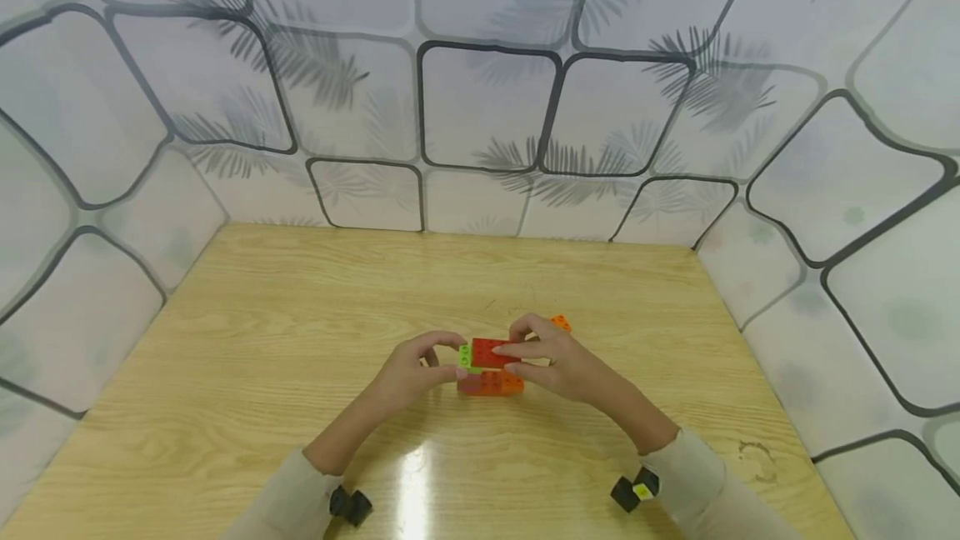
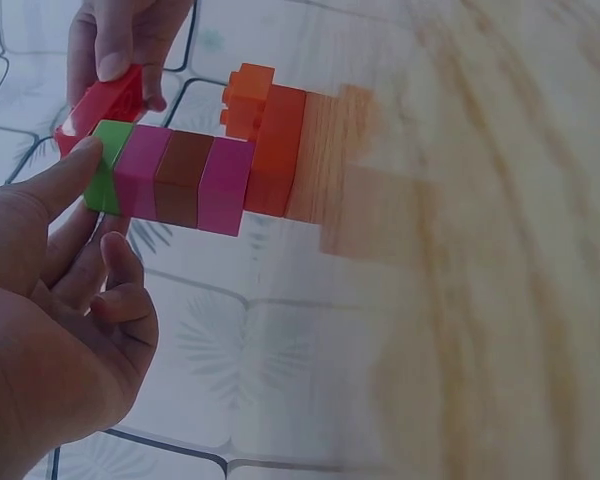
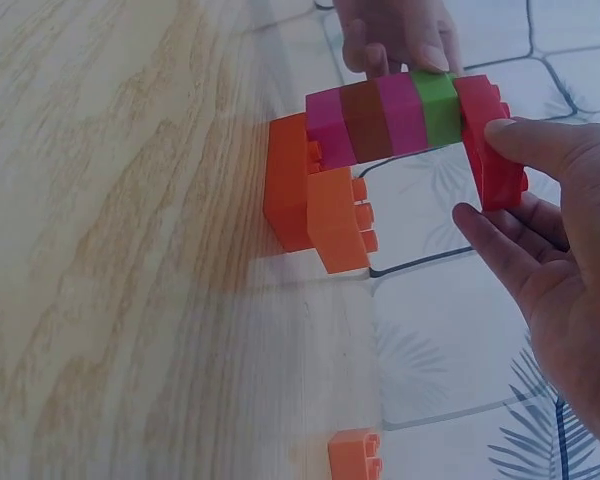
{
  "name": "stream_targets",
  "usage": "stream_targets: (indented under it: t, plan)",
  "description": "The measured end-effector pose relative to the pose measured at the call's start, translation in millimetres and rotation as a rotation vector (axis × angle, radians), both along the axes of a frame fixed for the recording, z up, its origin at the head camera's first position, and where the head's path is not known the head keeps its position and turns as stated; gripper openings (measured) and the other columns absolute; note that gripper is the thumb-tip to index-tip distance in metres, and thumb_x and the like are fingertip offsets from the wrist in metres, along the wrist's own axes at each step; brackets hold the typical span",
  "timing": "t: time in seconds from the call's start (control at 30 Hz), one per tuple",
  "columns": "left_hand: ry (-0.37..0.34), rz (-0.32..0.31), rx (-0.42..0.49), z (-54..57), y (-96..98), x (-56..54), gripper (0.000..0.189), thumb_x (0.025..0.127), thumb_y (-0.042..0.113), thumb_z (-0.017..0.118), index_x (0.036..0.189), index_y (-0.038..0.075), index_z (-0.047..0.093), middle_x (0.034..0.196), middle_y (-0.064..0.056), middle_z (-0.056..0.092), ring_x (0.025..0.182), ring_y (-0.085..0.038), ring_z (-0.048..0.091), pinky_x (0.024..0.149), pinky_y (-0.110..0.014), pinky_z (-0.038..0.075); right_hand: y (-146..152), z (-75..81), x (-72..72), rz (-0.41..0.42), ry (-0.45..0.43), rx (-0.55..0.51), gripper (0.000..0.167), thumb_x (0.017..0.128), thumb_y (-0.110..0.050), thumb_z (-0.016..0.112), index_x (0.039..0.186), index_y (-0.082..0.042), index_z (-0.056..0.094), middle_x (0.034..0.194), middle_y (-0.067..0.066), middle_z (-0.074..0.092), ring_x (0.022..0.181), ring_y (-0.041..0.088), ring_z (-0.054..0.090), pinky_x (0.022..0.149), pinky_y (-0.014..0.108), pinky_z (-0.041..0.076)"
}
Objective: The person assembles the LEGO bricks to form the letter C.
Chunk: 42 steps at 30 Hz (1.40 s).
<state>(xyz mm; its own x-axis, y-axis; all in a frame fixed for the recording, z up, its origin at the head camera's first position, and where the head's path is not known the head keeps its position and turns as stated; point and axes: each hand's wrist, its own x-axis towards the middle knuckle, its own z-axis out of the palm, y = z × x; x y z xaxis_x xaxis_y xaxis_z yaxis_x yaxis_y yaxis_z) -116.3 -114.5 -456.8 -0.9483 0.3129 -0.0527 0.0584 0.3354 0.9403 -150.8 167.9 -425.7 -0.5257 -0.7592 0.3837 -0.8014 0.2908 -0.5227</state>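
Note:
A tower of toy building bricks stands on the table. It rises from an orange bottom brick (image 2: 277, 150) through a pink brick (image 2: 223, 185), a brown brick (image 2: 183, 178) and another pink one to a green brick (image 2: 105, 175) on top. A smaller orange brick (image 3: 335, 218) sits on the base beside the column. My left hand (image 1: 412, 369) pinches the green brick between thumb and fingers. In my right hand (image 1: 558, 361) is a red brick (image 1: 489, 352), gripped by its end. The red brick lies over part of the green one, with green studs showing at the left.
A loose orange brick (image 1: 561, 323) lies on the wooden table (image 1: 300, 298) just beyond my right hand. Patterned panels (image 1: 487, 107) enclose the table at the back and both sides. Each sleeve carries a dark wrist device (image 1: 350, 506).

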Motion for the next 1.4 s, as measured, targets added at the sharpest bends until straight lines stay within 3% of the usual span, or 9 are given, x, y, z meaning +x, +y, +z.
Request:
stream_targets:
  t: [0.17,0.37,0.5,0.67,0.87,1.13,1.3,1.4]
  plan:
    - [0.058,-0.024,-0.027,4.4,0.5,0.0,0.045,0.088,0.039,0.078,0.13,0.03,0.064,0.125,0.004,0.064,0.088,-0.022,0.051,0.06,-0.029,0.045,0,3.4,-0.8,0.004,0.015,0.022,0.031,0.09,-0.009,0.075,0.121,-0.009,0.074,0.112,0.005,0.056,0.096,0.014,0.053,0.078,0.025,0.051]
    - [0.171,-0.044,-0.093,15.3,9.6,-5.2,0.041,0.087,0.048,0.077,0.125,0.038,0.067,0.124,0.017,0.064,0.1,-0.026,0.054,0.073,-0.036,0.047,1,4.4,-1.9,0.007,0.004,0.013,0.03,0.09,-0.009,0.075,0.121,-0.01,0.075,0.112,0.004,0.055,0.096,0.014,0.054,0.079,0.025,0.051]
    - [0.213,-0.051,-0.114,19.6,12.4,-6.0,0.036,0.087,0.049,0.076,0.12,0.037,0.07,0.124,0.017,0.065,0.101,-0.026,0.056,0.08,-0.036,0.047,-1,5.5,-1.0,-0.025,-0.01,0.033,0.032,0.091,-0.013,0.075,0.123,-0.012,0.073,0.114,0.003,0.057,0.098,0.014,0.056,0.08,0.029,0.053]
    - [0.289,-0.033,-0.176,22.6,11.1,-2.9,0.035,0.087,0.047,0.076,0.12,0.033,0.071,0.122,0.016,0.067,0.094,-0.023,0.056,0.075,-0.032,0.047,-3,4.8,1.7,-0.091,-0.115,0.017,0.04,0.093,-0.02,0.074,0.131,-0.012,0.066,0.12,0.001,0.06,0.102,0.013,0.06,0.085,0.041,0.057]
    - [0.365,-0.023,-0.223,21.4,12.2,-2.8,0.039,0.088,0.044,0.076,0.122,0.026,0.073,0.122,0.01,0.07,0.094,-0.024,0.058,0.074,-0.028,0.046,-3,3.0,3.0,-0.11,-0.141,-0.029,0.037,0.092,-0.021,0.075,0.126,-0.011,0.068,0.119,-0.001,0.061,0.102,0.013,0.059,0.083,0.039,0.056]
    - [0.37,-0.005,-0.254,20.4,17.0,-3.5,0.037,0.087,0.04,0.077,0.121,0.027,0.073,0.124,0.01,0.07,0.093,-0.023,0.058,0.073,-0.028,0.045,-1,-1.2,2.7,-0.147,-0.173,-0.035,0.034,0.092,-0.022,0.075,0.124,-0.014,0.07,0.118,-0.003,0.061,0.104,0.012,0.057,0.086,0.043,0.055]
    - [0.319,0.024,-0.287,22.9,18.6,-1.7,0.035,0.086,0.046,0.078,0.118,0.033,0.073,0.122,0.014,0.069,0.089,-0.015,0.051,0.07,-0.031,0.045,-1,0.9,6.0,-0.156,-0.16,-0.031,0.033,0.091,-0.021,0.076,0.123,-0.014,0.07,0.119,-0.002,0.061,0.104,0.013,0.058,0.086,0.043,0.056]
    - [0.295,0.021,-0.279,25.1,18.9,-1.6,0.039,0.085,0.05,0.078,0.119,0.033,0.072,0.122,0.015,0.067,0.093,-0.017,0.052,0.071,-0.033,0.045,-2,2.1,7.9,-0.16,-0.158,-0.034,0.033,0.091,-0.019,0.076,0.122,-0.013,0.07,0.118,-0.001,0.061,0.103,0.014,0.058,0.085,0.043,0.056]
